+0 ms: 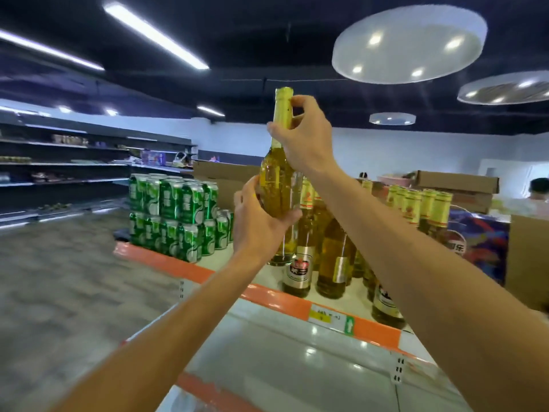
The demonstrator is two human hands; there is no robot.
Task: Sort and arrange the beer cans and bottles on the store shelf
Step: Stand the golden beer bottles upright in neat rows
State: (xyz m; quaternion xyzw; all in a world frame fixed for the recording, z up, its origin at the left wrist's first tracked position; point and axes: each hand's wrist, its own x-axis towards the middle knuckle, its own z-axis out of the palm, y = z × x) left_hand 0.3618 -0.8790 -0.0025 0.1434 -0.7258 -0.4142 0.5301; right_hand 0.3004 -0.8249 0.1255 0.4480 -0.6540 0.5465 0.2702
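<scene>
I hold a clear beer bottle (277, 185) with golden beer and gold neck foil upright in the air above the top shelf (246, 260). My left hand (258, 221) grips its body from the left. My right hand (306, 138) pinches its neck just below the cap. Behind and below it stand several similar bottles (329, 257) with gold foil and red-white labels. Green beer cans (175, 215) are stacked two layers high on the shelf's left part.
The shelf has an orange front strip (285, 301) with a price tag. A lower white shelf (297, 364) lies below. Cardboard boxes (457, 185) stand behind the bottles. Grey floor and dark wall shelving (59, 165) lie to the left. A person (539, 191) is at far right.
</scene>
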